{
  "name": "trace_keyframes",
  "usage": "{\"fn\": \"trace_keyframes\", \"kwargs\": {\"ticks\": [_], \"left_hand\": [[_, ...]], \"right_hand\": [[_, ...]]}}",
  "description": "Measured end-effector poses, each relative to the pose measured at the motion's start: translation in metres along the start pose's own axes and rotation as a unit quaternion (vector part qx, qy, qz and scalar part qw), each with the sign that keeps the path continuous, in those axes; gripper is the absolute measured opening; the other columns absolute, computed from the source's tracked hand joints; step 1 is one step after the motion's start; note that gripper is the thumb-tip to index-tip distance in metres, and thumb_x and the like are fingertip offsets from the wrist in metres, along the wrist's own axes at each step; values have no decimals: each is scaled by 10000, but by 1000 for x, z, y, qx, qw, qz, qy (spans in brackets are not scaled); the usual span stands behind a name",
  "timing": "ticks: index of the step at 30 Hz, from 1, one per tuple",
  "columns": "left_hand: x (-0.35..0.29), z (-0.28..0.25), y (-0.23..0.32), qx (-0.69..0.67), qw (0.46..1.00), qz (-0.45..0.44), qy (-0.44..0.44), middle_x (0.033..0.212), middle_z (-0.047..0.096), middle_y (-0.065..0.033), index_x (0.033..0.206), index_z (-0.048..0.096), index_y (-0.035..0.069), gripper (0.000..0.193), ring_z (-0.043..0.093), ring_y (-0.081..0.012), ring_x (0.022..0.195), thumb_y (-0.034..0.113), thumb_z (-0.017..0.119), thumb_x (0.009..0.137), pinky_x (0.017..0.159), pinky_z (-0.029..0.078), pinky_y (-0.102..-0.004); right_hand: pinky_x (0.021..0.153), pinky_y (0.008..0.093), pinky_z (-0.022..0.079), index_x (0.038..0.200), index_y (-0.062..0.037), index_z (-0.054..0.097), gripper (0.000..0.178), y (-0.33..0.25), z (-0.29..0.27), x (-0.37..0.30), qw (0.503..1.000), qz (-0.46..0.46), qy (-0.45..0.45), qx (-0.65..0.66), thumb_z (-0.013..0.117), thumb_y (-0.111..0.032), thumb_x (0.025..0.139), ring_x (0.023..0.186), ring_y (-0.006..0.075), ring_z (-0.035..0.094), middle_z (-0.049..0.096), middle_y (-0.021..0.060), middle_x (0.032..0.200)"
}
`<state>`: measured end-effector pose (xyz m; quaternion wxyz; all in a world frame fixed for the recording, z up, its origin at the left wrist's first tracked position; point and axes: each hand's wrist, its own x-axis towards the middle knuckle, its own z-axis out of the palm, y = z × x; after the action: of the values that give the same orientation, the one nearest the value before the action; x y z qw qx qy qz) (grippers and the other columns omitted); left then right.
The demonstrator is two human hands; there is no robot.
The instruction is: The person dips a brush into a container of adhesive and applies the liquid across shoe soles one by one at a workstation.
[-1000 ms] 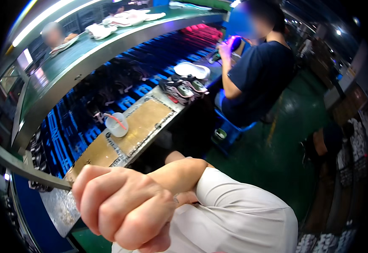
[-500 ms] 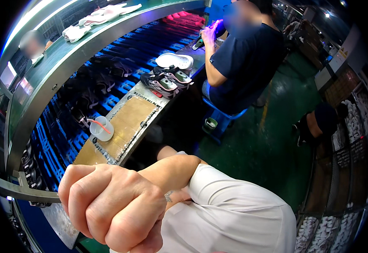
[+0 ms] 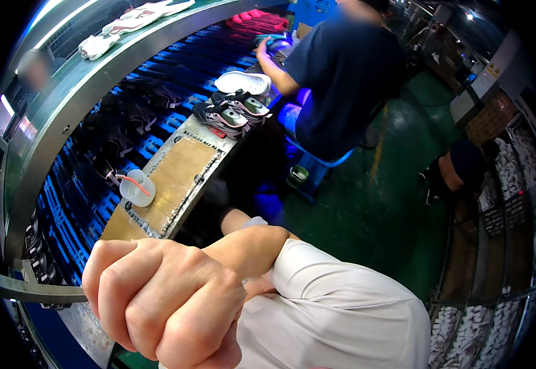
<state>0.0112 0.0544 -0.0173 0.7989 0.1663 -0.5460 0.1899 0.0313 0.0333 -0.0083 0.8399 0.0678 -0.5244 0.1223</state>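
My right hand (image 3: 163, 301) is a closed fist, large and close at the lower left, its knuckles toward me. Nothing shows in it, though the palm side is hidden. The bent elbow, in a white sleeve (image 3: 348, 289), points away from me. Only a small patch of my left hand or wrist (image 3: 259, 286) appears beneath the right forearm, and its fingers are hidden. Beyond the fist, a translucent plastic cup (image 3: 137, 195) holding a thin red stick stands on a bench ledge covered with brown cardboard (image 3: 179, 166). Neither hand touches the cup.
Black-and-pink sneakers (image 3: 222, 118) and a white shoe (image 3: 243, 83) sit farther along the ledge. A blue-lit roller conveyor (image 3: 96, 203) runs beside it, below a shelf (image 3: 65, 83) with white shoe parts. A co-worker (image 3: 342, 80) sits ahead; racks (image 3: 495, 258) stand right.
The co-worker's hands have come down from a raised position and now reach left over the conveyor with a shoe. The bench has shifted slightly left in view. My fist stays nearly still.
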Motion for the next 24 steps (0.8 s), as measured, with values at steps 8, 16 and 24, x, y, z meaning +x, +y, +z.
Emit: {"fn": "trace_keyframes", "kwargs": {"ticks": [8,16,24], "left_hand": [[0,0,-5,-18,1000,-6,9,626,564,66,624,562,156,358,577,-128,734,275,677,941,866,370,-282],[3,2,-8,-29,999,-12,6,621,568,66,622,562,153,375,581,-127,727,288,684,950,857,371,-283],[6,1,-8,-26,999,-21,3,616,572,65,621,562,150,392,584,-127,720,301,691,959,847,373,-284]], "right_hand": [[727,375,465,659,-138,512,507,-8,9,0,999,-8,44,-4,511,-394,1097,632,165,580,512,-53,600],[727,372,460,641,-138,501,533,-9,0,2,1000,-11,-6,-11,529,-430,1086,631,176,582,522,-46,609],[748,381,528,708,-92,647,385,-5,-19,13,987,-51,-152,7,631,-272,1048,716,224,675,640,19,693]]}}
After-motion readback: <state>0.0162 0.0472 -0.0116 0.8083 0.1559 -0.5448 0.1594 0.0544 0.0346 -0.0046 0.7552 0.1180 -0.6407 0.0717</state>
